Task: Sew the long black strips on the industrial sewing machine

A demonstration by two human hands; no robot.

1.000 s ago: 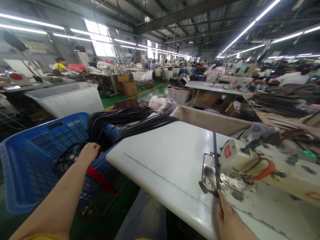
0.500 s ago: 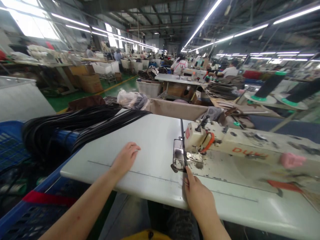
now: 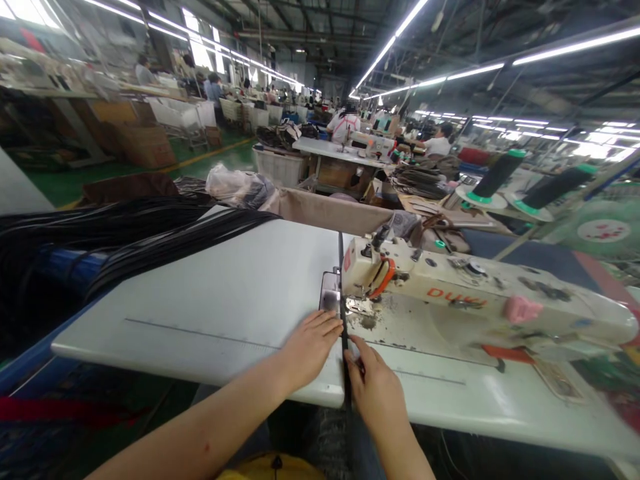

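A narrow black strap [image 3: 343, 313] runs front to back across the white table, beneath the head of the sewing machine [image 3: 415, 280], and hangs over the front edge. My left hand [image 3: 311, 343] lies flat with fingers stretched out over the metal plate [image 3: 330, 293], its fingertips at the strap's left edge. On the other side, my right hand [image 3: 375, 383] has its fingers curled in against the strap, just in front of the needle area. The hidden side of those fingers does not show.
A thick bundle of black straps [image 3: 190, 247] drapes over the left end of the table [image 3: 210, 300]. Cones of dark thread [image 3: 500, 177] stand behind the machine. A fabric-lined bin [image 3: 330, 208] borders the table's far side. Other people work farther back.
My left hand has moved right, from the bare tabletop to the strap beside the machine plate. My right hand stays at the strap, slightly nearer the table's front. The view has swung right.
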